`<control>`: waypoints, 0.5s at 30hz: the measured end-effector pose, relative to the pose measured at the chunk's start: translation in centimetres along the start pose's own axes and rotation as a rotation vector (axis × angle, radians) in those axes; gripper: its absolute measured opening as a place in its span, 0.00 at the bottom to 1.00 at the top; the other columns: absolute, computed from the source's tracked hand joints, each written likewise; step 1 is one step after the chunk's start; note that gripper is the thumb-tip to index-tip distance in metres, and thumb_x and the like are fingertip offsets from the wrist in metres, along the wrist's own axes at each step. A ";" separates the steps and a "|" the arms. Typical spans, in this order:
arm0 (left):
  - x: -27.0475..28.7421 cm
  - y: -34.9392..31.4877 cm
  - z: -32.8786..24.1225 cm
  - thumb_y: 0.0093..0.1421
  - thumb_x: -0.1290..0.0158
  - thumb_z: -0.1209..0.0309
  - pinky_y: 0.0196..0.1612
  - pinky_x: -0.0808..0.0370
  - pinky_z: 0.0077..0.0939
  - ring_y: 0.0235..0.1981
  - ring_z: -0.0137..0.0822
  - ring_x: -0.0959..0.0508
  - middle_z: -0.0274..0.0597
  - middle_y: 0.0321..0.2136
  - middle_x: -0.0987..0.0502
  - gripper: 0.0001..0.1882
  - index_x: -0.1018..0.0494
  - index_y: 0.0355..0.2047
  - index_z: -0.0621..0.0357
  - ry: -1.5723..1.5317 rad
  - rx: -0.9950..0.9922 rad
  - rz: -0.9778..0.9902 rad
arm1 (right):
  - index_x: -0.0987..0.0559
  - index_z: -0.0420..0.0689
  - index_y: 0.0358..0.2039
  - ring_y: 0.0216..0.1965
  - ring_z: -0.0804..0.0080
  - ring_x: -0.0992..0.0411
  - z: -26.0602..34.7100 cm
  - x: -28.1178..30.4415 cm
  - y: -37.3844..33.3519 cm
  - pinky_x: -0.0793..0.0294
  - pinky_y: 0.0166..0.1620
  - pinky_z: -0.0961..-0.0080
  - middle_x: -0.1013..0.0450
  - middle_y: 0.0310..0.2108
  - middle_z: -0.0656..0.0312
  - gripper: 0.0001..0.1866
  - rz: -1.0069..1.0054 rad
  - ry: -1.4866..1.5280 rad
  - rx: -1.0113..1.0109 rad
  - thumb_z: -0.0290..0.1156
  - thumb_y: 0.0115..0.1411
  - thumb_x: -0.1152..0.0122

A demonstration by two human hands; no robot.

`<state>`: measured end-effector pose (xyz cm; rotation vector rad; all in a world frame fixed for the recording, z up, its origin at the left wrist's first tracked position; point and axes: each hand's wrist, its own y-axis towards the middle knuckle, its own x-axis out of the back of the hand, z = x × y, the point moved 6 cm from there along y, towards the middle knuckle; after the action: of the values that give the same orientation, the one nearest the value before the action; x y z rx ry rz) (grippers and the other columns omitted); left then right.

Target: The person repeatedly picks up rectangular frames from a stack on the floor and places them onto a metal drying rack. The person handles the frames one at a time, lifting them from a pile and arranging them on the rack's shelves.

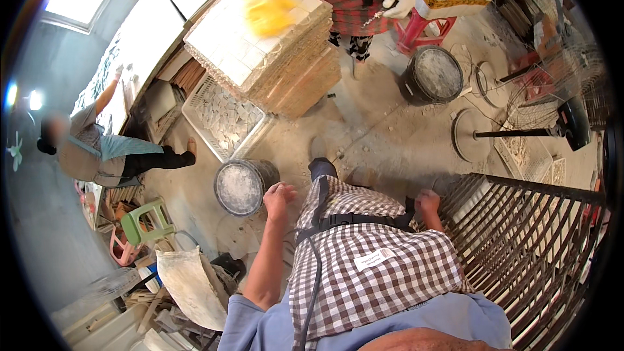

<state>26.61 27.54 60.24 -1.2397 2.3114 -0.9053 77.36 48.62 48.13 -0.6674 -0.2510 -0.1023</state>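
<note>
My left hand (279, 199) hangs in the air beside my checked apron (364, 253), its fingers loosely bent and apart, with nothing in it. Just beyond it on the floor stands a black bucket (239, 187) with a whitish, dusty top. On the other side of the apron, my right hand (427, 203) is held low with loosely bent fingers; no object shows in it. A slatted dark metal rack (520, 234) is nearest to that hand, apparently without contact.
Ahead, another person's yellow-gloved hand (265, 10), blurred, is over stacked tile-covered boards (296, 58). A crate of tile pieces (224, 117), a second bucket (434, 75) and a stand with a round base (469, 135) occupy the floor. Another person (97, 146) works far left, near a green stool (146, 222).
</note>
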 end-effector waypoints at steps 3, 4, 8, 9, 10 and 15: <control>0.2 0.7 -1.7 0.60 0.55 0.71 0.31 0.23 0.31 0.28 0.38 0.22 0.50 0.34 0.24 0.16 0.34 0.46 0.68 -0.015 -0.004 -0.028 | 0.24 0.32 0.35 0.14 0.73 0.32 6.0 -3.8 0.9 0.31 0.19 0.77 0.29 0.19 0.58 0.11 0.050 -0.094 0.040 0.20 0.49 0.44; 0.0 1.3 -2.3 0.60 0.55 0.71 0.31 0.23 0.31 0.28 0.38 0.23 0.50 0.34 0.24 0.16 0.34 0.46 0.67 -0.011 -0.004 -0.030 | 0.24 0.31 0.37 0.15 0.73 0.31 7.7 -4.9 1.2 0.29 0.20 0.77 0.28 0.19 0.57 0.12 0.049 -0.127 0.035 0.19 0.49 0.45; -0.5 3.3 -5.3 0.60 0.55 0.72 0.32 0.24 0.30 0.28 0.38 0.23 0.50 0.34 0.24 0.15 0.33 0.46 0.67 -0.058 -0.005 -0.043 | 0.26 0.29 0.38 0.22 0.71 0.27 13.5 -10.7 1.4 0.25 0.27 0.76 0.27 0.26 0.54 0.13 0.173 -0.017 0.089 0.19 0.51 0.47; -0.3 3.9 -6.1 0.60 0.55 0.72 0.32 0.24 0.30 0.28 0.38 0.23 0.49 0.35 0.24 0.15 0.33 0.46 0.66 -0.075 -0.011 -0.051 | 0.26 0.29 0.38 0.23 0.71 0.27 15.2 -12.3 0.6 0.25 0.29 0.75 0.26 0.28 0.53 0.13 0.194 -0.026 0.075 0.19 0.51 0.47; -0.2 4.5 -6.8 0.60 0.55 0.72 0.32 0.24 0.29 0.28 0.38 0.23 0.49 0.35 0.24 0.15 0.33 0.46 0.66 -0.092 -0.016 -0.057 | 0.26 0.29 0.38 0.25 0.70 0.26 16.5 -13.4 0.2 0.24 0.32 0.75 0.26 0.30 0.52 0.13 0.212 -0.037 0.061 0.19 0.50 0.47; -0.6 6.5 -11.8 0.61 0.55 0.72 0.32 0.24 0.27 0.29 0.36 0.22 0.50 0.35 0.24 0.15 0.33 0.46 0.66 -0.124 -0.081 -0.086 | 0.26 0.29 0.40 0.31 0.63 0.24 20.3 -18.9 1.6 0.24 0.37 0.74 0.26 0.33 0.49 0.15 0.362 -0.320 0.461 0.19 0.49 0.46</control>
<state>16.15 34.98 64.40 -1.3974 2.2317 -0.7468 55.41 62.77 57.56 -0.2569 -0.4406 0.4031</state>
